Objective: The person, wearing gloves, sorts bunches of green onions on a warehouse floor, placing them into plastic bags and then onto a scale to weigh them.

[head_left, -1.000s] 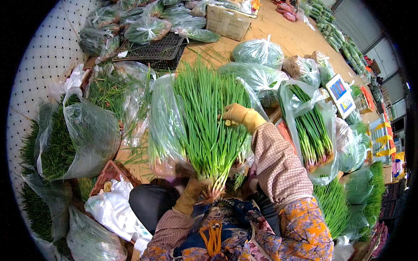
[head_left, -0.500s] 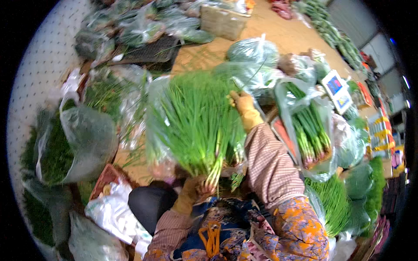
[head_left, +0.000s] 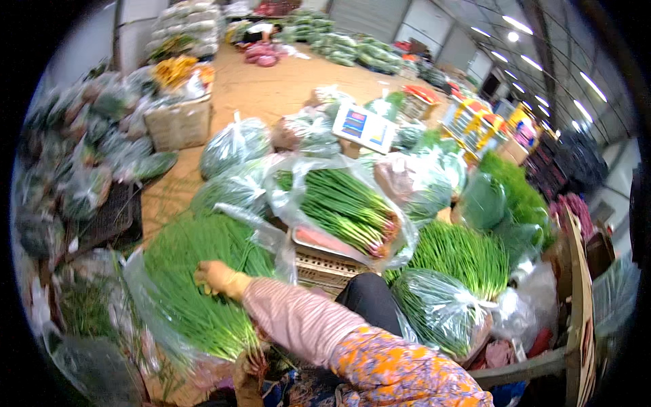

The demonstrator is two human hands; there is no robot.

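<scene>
The onions lie fanned over a clear bag before me. My left hand is clamped on their root end; my right hand curls on the leaves, gripping or not I cannot tell. Beyond, a bagged bunch rests on a crate near a scale.

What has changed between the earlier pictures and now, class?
The view has swung right, bringing the scale toward the picture's middle. The right hand has moved from the right edge of the green onions inward over their leaves. The left hand stays by the roots.
</scene>
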